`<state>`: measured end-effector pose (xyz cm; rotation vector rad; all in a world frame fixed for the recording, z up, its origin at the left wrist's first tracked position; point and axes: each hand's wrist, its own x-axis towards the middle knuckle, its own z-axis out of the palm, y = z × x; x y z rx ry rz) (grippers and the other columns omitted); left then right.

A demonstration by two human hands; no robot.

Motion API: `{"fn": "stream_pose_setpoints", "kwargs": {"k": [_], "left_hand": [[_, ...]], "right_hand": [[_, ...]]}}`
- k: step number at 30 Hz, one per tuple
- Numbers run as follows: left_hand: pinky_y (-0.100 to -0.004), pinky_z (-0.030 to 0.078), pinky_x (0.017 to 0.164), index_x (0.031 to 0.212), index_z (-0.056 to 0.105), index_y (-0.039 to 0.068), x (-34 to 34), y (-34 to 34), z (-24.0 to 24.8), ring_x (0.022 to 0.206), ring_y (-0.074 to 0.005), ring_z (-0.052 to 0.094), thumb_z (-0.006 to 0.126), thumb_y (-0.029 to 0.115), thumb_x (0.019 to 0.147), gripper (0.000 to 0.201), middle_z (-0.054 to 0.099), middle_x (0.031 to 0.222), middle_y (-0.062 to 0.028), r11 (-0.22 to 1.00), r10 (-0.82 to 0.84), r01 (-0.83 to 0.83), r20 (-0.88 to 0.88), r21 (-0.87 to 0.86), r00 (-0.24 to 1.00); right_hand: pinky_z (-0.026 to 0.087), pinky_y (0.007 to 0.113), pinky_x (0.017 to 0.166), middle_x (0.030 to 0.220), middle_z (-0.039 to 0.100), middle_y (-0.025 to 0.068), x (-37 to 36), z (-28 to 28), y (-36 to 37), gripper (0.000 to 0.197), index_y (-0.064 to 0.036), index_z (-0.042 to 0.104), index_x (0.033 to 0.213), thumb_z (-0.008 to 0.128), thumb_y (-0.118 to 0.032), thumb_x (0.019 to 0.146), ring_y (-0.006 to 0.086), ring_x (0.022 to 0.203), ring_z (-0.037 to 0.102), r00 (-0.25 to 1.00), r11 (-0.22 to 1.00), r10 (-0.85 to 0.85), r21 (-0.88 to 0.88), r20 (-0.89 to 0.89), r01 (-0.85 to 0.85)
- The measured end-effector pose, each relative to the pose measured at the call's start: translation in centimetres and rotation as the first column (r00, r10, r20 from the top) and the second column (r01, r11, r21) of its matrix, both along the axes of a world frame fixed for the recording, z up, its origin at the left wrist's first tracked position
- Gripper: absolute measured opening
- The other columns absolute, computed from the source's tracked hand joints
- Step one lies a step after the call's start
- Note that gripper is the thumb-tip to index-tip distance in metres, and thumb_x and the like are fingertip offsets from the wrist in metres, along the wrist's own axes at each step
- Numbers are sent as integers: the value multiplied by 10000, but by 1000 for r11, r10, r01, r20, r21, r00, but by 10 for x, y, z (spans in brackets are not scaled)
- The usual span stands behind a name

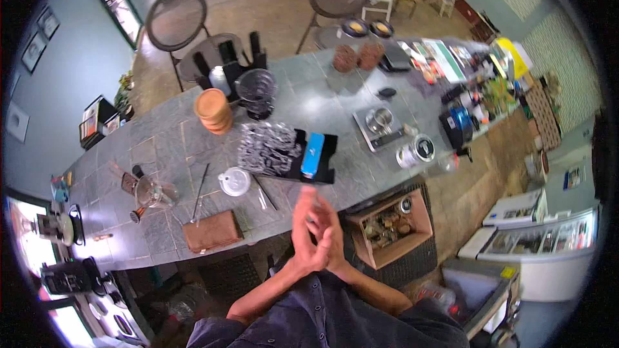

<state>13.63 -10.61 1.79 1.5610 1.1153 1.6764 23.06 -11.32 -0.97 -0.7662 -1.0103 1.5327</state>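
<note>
In front of my body, at the counter's near edge, my left hand point(305, 235) and my right hand point(331, 231) are brought together, palms facing. The fingers look stretched out, blurred at the tips, and no object shows between them. Just beyond the fingertips sits a black organizer point(327, 175) with a blue box point(313, 154) standing in it. A pile of shiny clear packets point(267, 148) fills its left side. Left of my hands are a white lidded cup point(234, 182), thin dark sticks point(265, 193) and a brown folded cloth or pouch point(212, 231).
Farther back on the tiled counter point(174, 135) stand stacked clay saucers point(213, 111), a dark glass dripper point(256, 90) and a scale point(377, 130) with a small vessel. A glass beaker point(155, 192) stands at left. An open drawer point(391, 227) juts out right of my body.
</note>
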Motion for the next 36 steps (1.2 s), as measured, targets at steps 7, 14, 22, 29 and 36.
{"fn": "stream_pose_setpoints", "kwargs": {"k": [7,14,22,29,36], "left_hand": [[-447,452,1105,1579,355,-26,90,-33,1,1256,-318,654,532,57,993,617,654,1345,-232,782,-489,531,208,-325,847],[-333,569,885,1122,666,-36,177,-64,-78,941,-193,718,474,295,1172,386,744,1175,-166,646,-337,460,313,-610,888],[-413,636,888,1244,637,-36,225,-92,-190,1113,-291,745,404,362,1184,466,746,1198,-203,326,-209,423,372,-846,904],[-362,634,913,1293,639,-38,239,-153,-258,1137,-222,737,555,186,1139,284,761,1207,-162,65,-250,365,339,-929,907],[-391,616,951,1294,634,-27,247,-167,-274,1144,-243,731,551,170,1136,267,756,1209,-169,-33,-251,303,302,-952,920]], "right_hand": [[281,501,1278,1607,443,79,68,-25,-26,432,-150,505,1414,516,-88,986,279,1500,370,927,990,-133,-11,-350,138],[565,363,1001,1203,712,143,211,-95,-60,560,37,609,1411,794,-289,994,202,1123,692,970,957,-185,-195,158,215],[561,468,1039,1323,676,217,375,-357,-69,518,52,592,1405,739,-83,928,307,1245,673,304,896,-120,-29,945,443],[337,575,1244,1609,469,242,458,-562,-2,686,31,434,1585,634,-166,960,420,1532,399,-407,998,-26,50,913,48],[363,557,1221,1614,466,214,444,-615,42,689,-6,457,1589,635,-290,987,397,1507,415,-550,995,94,-101,830,18]]}}
